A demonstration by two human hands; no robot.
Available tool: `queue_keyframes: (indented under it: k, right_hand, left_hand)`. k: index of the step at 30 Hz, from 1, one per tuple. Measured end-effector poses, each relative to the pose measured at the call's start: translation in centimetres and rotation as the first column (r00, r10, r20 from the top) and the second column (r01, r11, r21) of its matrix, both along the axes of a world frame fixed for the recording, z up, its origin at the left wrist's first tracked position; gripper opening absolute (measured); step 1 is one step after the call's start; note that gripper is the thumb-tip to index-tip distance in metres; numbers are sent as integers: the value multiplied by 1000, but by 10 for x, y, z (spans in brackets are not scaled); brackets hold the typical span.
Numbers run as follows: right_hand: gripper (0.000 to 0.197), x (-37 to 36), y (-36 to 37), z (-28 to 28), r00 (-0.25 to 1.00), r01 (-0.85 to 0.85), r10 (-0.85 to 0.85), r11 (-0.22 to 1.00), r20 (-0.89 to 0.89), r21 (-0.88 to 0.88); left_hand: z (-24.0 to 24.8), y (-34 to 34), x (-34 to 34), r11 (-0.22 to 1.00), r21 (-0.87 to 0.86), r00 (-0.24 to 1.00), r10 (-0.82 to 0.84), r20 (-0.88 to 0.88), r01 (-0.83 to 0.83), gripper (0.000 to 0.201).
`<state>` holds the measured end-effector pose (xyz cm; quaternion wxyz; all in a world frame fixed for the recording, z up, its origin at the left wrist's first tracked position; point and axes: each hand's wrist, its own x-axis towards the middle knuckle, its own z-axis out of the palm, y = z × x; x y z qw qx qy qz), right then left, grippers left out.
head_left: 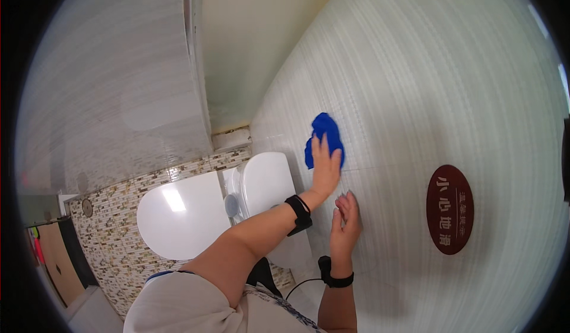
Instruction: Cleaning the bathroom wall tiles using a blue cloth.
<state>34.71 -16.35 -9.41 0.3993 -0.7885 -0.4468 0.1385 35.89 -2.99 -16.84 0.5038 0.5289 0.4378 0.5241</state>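
Blue cloth is bunched against the pale wall, just R of & beyond the toilet tank; long axis approx. near–far, narrower end pointing far. Your L hand is on it, grip open w/ fingers laid over the cloth. Your R hand is nearer you, grip part-open, fingers bent. Toilet lid down & tank covered, contents hidden. Maroon oval sign farther R on wall.

A white toilet stands on mosaic flooring with a round drain.
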Motion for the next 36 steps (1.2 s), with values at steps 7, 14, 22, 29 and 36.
queue_keyframes:
  k: [7, 14, 22, 29, 36]
  right_hand:
    - [48, -6, -15, -9, 999, 33, -33, 998, -11, -51]
    - [47, -2, -34, -12, 994, 107, -106, 991, 18, -76]
    - [44, -13, -48, -9, 990, 135, -130, 986, 55, -99]
    - [43, -13, -72, -19, 982, 187, -189, 969, 6, -159]
    - [44, -12, -85, -20, 974, 228, -225, 962, 33, -150]
  left_hand:
    - [-94, 20, -1, 897, -434, 996, 88, -21, -89, 60]
    - [-21, -15, 1, 863, -504, 998, 9, 68, 26, 65]
    - [21, -69, -13, 977, 26, 977, -214, 17, 213, 59]
    - [-94, -65, 9, 827, -561, 999, 45, -2, -39, 63]
    - [-112, -45, 11, 545, -836, 998, 16, -65, -64, 65]
